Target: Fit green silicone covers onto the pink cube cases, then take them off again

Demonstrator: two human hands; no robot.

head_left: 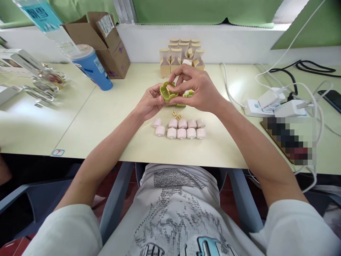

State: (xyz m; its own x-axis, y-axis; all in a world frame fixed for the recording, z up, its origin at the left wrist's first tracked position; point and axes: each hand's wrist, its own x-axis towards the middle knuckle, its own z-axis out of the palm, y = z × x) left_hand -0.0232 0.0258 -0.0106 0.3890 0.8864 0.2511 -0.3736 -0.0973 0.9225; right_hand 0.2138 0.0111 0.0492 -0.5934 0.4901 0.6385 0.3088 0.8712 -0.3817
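Observation:
In my left hand is a small green cup with a petal-shaped rim, pinched between thumb and fingers with its opening tilted up. My right hand is closed at the same cup, its fingertips reaching into the opening. Whether those fingertips pinch a small part inside is hard to make out. Behind the right fingers more green pieces show in part. Just below the hands lie a few small yellow cord loops. Nearer me, several pale pink rounded pieces stand in two rows.
Small open cardboard boxes stand together at the back. To the left are a blue cup, a clear bottle and a brown carton. A power strip with tangled white cables sits right, near a phone.

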